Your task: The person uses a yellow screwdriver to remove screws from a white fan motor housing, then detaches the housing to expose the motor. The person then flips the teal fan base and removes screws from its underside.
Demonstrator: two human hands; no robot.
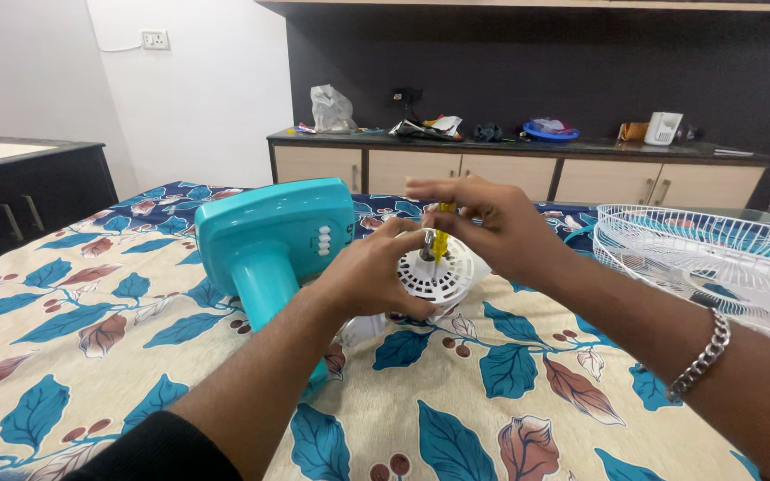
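Left hand clasps the white fan motor housing steady while right hand pinches the yellow screwdriver, best kept upright over the screw

I see even, bright indoor light with no hard source visible. Soft shadows fall under both forearms onto the leaf-print cloth. Dark back wall at upper right stays dim. Mild glare on the teal fan base. Wide-angle stretch at frame edges; near sleeve at bottom left slightly soft.
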